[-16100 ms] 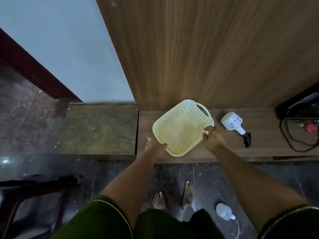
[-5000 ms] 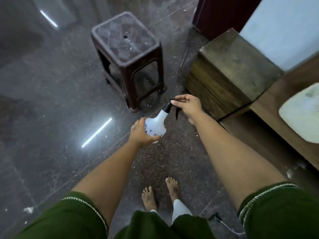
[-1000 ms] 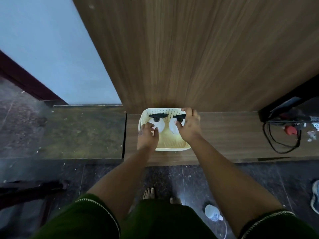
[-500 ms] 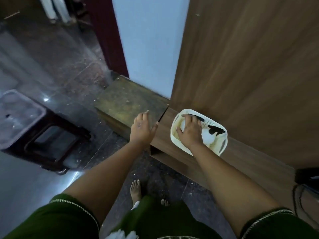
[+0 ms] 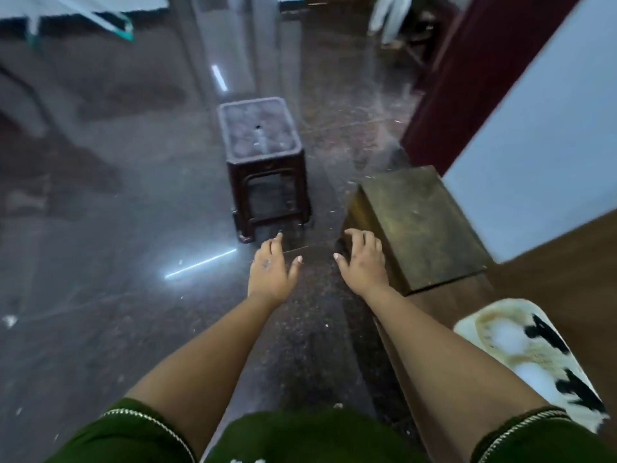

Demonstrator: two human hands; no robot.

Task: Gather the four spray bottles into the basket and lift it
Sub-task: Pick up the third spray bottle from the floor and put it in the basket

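Observation:
The cream perforated basket (image 5: 467, 325) sits on the low wooden shelf at the lower right, partly behind my right forearm. Inside it stand two white spray bottles (image 5: 507, 339) with black trigger heads; the picture is blurred there. My left hand (image 5: 272, 267) and my right hand (image 5: 362, 260) are stretched out over the dark floor, well left of the basket, fingers spread and empty. No other spray bottle is in view.
A dark brown plastic stool (image 5: 263, 155) stands on the glossy floor ahead of my hands. An olive stone block (image 5: 417, 225) lies right of my right hand, against a pale wall and a maroon door frame (image 5: 467, 78). The wooden shelf (image 5: 460, 299) runs on from the block.
My view has swung left, away from the basket toward the stool. My right hand has left the basket, and both empty hands now reach out over the floor.

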